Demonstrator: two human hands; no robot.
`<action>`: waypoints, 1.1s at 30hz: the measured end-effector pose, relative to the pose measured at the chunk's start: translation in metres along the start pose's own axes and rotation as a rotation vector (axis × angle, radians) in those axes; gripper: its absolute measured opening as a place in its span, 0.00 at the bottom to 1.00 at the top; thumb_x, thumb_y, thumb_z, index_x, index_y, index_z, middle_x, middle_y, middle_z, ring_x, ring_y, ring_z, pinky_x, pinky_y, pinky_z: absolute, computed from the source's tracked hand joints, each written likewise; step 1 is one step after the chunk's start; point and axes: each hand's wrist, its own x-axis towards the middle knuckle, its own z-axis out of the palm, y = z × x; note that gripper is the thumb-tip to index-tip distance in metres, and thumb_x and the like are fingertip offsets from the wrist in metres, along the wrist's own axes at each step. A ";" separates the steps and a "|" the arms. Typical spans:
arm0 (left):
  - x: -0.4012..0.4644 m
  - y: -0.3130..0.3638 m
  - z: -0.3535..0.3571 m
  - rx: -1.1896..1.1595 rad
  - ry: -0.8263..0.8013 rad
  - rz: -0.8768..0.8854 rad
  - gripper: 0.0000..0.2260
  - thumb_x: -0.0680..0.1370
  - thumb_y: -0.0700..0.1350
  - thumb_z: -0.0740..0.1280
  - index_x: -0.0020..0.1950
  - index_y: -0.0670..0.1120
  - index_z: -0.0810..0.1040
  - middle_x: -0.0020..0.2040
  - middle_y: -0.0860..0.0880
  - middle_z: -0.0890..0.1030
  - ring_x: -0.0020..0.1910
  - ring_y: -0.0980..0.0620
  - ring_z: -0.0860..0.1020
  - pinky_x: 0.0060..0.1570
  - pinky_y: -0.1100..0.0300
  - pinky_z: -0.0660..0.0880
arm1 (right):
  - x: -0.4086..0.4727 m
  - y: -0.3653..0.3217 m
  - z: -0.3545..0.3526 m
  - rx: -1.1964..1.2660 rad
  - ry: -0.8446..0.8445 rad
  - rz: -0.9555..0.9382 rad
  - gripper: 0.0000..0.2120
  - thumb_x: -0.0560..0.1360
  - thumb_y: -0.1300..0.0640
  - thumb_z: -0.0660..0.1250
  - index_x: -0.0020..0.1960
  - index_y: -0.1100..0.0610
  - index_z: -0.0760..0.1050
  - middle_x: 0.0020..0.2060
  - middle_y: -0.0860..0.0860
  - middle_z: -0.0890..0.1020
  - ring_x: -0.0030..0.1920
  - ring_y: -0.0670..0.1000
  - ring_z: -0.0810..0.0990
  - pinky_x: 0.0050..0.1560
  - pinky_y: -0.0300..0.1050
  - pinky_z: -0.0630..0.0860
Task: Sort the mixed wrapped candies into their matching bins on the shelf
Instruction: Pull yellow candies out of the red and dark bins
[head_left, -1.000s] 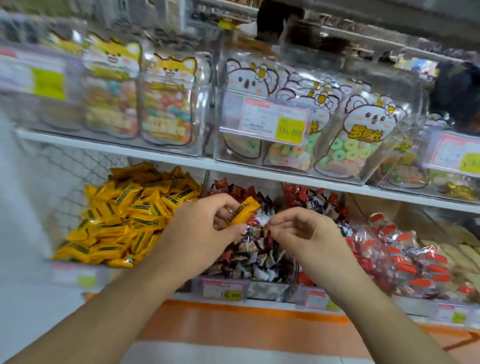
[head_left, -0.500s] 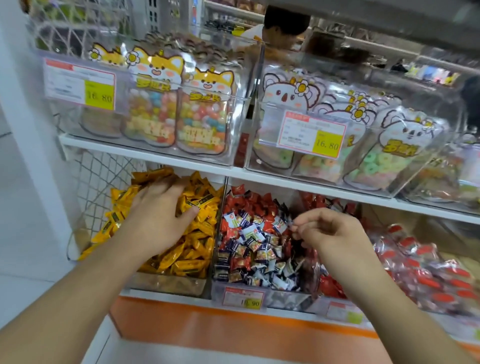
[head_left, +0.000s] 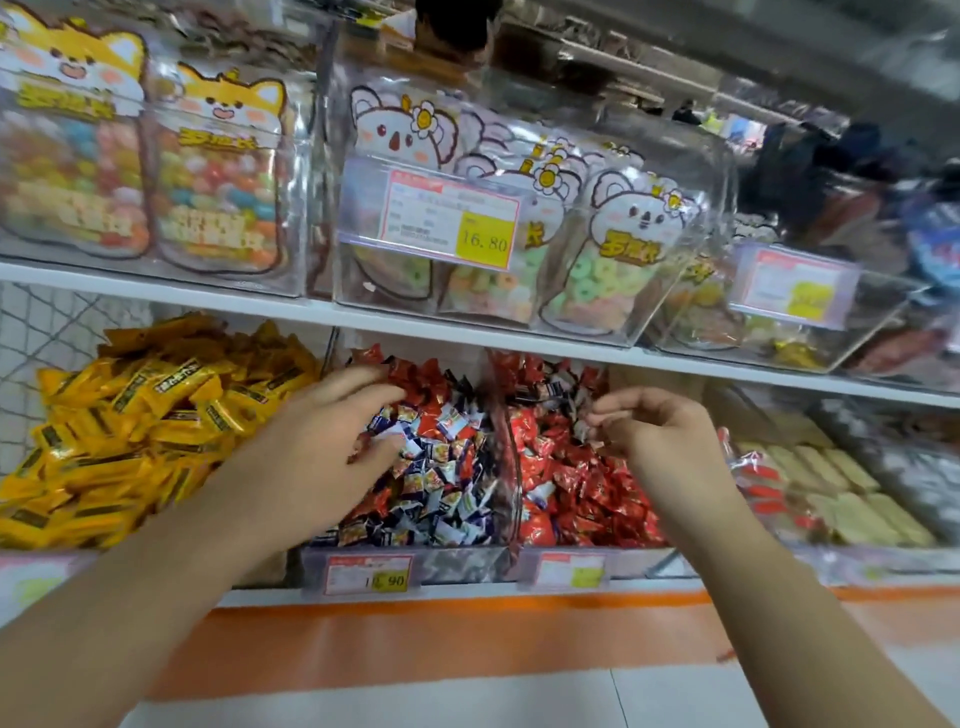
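On the lower shelf, yellow wrapped candies (head_left: 145, 431) fill the left bin. The middle bin (head_left: 457, 564) holds blue-and-white candies (head_left: 441, 467) mixed with red ones. Its right neighbour (head_left: 641, 564) is full of red candies (head_left: 566, 488). My left hand (head_left: 327, 441) lies on the middle bin's candies, fingers spread and thumb apart, nothing clearly gripped. My right hand (head_left: 660, 431) hovers over the red bin with its fingertips pinched on a small wrapped candy (head_left: 586, 430), which is mostly hidden.
A clear divider (head_left: 511, 457) separates the middle and red bins. Further right lie pale wrapped bars (head_left: 841, 493) and red-topped clear packs (head_left: 758, 480). The upper shelf (head_left: 467, 340) overhangs the bins, carrying clear boxes of bagged sweets (head_left: 587, 275). Price tags (head_left: 366, 571) line the front edge.
My left hand held a yellow candy, went to the yellow bin, and has come back without it to the middle bin. My right hand stayed pinched, now over the red bin.
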 end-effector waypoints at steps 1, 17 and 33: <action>0.002 0.006 0.007 -0.022 -0.017 0.027 0.24 0.83 0.61 0.60 0.79 0.60 0.66 0.80 0.61 0.60 0.77 0.56 0.63 0.74 0.59 0.61 | 0.000 0.002 -0.003 0.005 0.007 0.002 0.11 0.77 0.71 0.64 0.47 0.59 0.83 0.39 0.53 0.87 0.40 0.56 0.77 0.44 0.52 0.71; 0.035 0.034 0.065 -0.026 -0.319 0.015 0.29 0.75 0.61 0.74 0.74 0.60 0.71 0.68 0.59 0.74 0.59 0.58 0.74 0.56 0.63 0.73 | 0.020 0.029 0.018 -0.297 -0.201 -0.165 0.11 0.80 0.63 0.66 0.46 0.50 0.81 0.42 0.47 0.84 0.36 0.43 0.79 0.33 0.29 0.72; 0.039 0.052 0.094 -0.037 -0.177 -0.024 0.16 0.79 0.50 0.72 0.67 0.57 0.81 0.55 0.52 0.86 0.36 0.57 0.81 0.42 0.57 0.81 | 0.024 0.044 0.020 -0.342 -0.238 -0.209 0.13 0.79 0.65 0.66 0.45 0.49 0.81 0.42 0.44 0.84 0.44 0.41 0.81 0.43 0.30 0.76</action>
